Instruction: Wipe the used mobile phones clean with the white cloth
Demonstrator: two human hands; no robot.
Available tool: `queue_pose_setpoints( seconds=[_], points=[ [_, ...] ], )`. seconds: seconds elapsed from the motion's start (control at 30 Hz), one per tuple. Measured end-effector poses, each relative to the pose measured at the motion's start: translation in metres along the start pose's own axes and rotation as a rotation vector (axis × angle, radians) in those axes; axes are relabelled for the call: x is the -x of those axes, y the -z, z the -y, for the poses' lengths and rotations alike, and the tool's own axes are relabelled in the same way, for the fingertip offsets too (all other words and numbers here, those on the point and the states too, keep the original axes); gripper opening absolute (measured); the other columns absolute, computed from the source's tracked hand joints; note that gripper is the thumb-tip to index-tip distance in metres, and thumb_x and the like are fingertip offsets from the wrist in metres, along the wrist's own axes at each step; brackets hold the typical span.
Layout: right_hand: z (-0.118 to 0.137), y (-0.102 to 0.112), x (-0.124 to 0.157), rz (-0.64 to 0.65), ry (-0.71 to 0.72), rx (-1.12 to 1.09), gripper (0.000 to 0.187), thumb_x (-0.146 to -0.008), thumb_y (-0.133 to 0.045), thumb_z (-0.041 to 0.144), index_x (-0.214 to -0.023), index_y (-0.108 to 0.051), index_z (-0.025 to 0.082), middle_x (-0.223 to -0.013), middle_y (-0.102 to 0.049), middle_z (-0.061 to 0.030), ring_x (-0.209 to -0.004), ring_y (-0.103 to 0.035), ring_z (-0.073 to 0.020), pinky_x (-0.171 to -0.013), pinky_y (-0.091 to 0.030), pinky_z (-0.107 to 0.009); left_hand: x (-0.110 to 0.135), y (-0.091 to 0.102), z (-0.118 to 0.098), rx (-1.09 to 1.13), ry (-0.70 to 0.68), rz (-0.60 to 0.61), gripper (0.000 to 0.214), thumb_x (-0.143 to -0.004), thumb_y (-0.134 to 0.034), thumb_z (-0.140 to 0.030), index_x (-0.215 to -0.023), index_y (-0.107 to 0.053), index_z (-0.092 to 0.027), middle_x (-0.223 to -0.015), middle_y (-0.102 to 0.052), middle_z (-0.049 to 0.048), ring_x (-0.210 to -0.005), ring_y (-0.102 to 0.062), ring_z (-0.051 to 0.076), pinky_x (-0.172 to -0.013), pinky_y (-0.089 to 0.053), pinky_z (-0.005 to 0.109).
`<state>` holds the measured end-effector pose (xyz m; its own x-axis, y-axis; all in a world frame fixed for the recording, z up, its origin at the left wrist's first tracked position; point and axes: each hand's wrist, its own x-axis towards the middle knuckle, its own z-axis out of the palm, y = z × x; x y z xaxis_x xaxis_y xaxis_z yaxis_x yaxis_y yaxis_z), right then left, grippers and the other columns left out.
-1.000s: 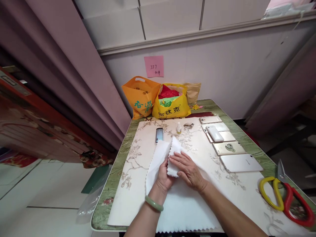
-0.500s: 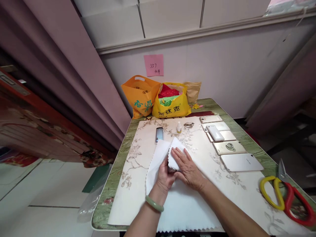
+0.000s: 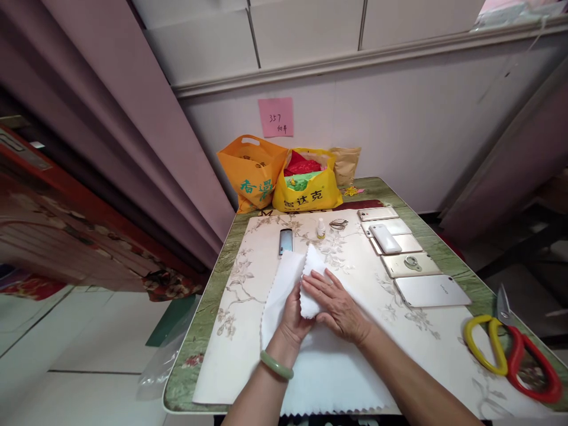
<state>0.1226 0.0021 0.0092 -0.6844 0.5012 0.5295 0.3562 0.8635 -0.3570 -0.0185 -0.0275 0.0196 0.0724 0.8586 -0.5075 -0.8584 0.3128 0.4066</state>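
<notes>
1. White cloth (image 3: 332, 370): spread beneath the fingers, its folded corner between the hands.
2. Left hand (image 3: 296, 318): thumb beside the fold, fingertips covered; grip and contents cannot be told.
3. Right hand (image 3: 341, 306): fingers nearly straight, flat upon the fold, grasping nothing visible; uneven pressure could slide it loose.
4. Handset (image 3: 286, 241): just beyond the fingers, by the cloth's far edge; dragged cloth might shift it.

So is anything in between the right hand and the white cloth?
Nothing that I can see: the right hand lies right on the white cloth, touching its folded-over part.
</notes>
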Motion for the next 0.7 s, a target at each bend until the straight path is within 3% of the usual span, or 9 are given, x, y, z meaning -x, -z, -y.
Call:
queue_pose_setpoints(
  seconds=[0.13, 0.23, 0.3, 0.47, 0.7],
  points=[
    [-0.006, -0.004, 0.002, -0.11, -0.142, -0.031, 0.067, -0.097, -0.011, 0.058, -0.153, -0.021, 0.021, -0.152, -0.035, -0.0075, -0.143, -0.024, -0.0273, -0.117, -0.02, -0.052, -0.006, 0.001, 0.004, -0.06, 0.021, 0.015, 0.021, -0.084, -0.06, -0.026, -0.1, -0.067, -0.015, -0.087, -0.072, 0.0062, -0.075, -0.068, 0.018, -0.067, -0.054, 0.029],
    [-0.01, -0.007, 0.002, -0.188, -0.239, -0.06, 0.065, -0.098, -0.012, 0.054, -0.153, -0.017, 0.021, -0.154, -0.032, -0.0068, -0.144, -0.021, -0.0276, -0.116, -0.021, -0.051, -0.01, 0.003, 0.007, -0.147, 0.08, 0.072, 0.018, -0.083, -0.062, -0.029, -0.088, -0.067, -0.013, -0.068, -0.068, 0.0046, -0.053, -0.062, 0.015, -0.051, -0.05, 0.027],
    [-0.012, -0.009, 0.003, -0.194, -0.266, -0.027, 0.063, -0.099, -0.013, 0.053, -0.154, -0.016, 0.021, -0.155, -0.031, -0.007, -0.144, -0.021, -0.0279, -0.117, -0.017, -0.054, -0.011, 0.002, 0.009, -0.137, 0.063, 0.086, 0.019, -0.083, -0.062, -0.03, -0.088, -0.068, -0.012, -0.072, -0.07, 0.0062, -0.057, -0.064, 0.016, -0.056, -0.052, 0.028],
    [-0.011, -0.012, 0.003, -0.076, -0.237, 0.11, 0.057, -0.1, -0.028, 0.048, -0.151, -0.024, 0.025, -0.151, -0.039, -0.0056, -0.143, -0.024, -0.0271, -0.117, -0.006, -0.058, -0.008, -0.01, 0.012, 0.006, -0.07, 0.002, 0.027, -0.086, -0.058, -0.029, -0.109, -0.067, -0.018, -0.111, -0.07, 0.0083, -0.098, -0.067, 0.02, -0.083, -0.054, 0.03],
    [-0.007, -0.008, 0.002, -0.035, -0.193, 0.131, 0.052, -0.098, -0.037, 0.046, -0.146, -0.038, 0.025, -0.142, -0.05, -0.0053, -0.139, -0.035, -0.026, -0.117, -0.01, -0.056, -0.007, -0.01, 0.012, -0.004, -0.078, -0.138, 0.032, -0.087, -0.059, -0.042, -0.109, -0.067, -0.021, -0.118, -0.067, 0.0051, -0.102, -0.064, 0.018, -0.081, -0.054, 0.025]
  ],
)
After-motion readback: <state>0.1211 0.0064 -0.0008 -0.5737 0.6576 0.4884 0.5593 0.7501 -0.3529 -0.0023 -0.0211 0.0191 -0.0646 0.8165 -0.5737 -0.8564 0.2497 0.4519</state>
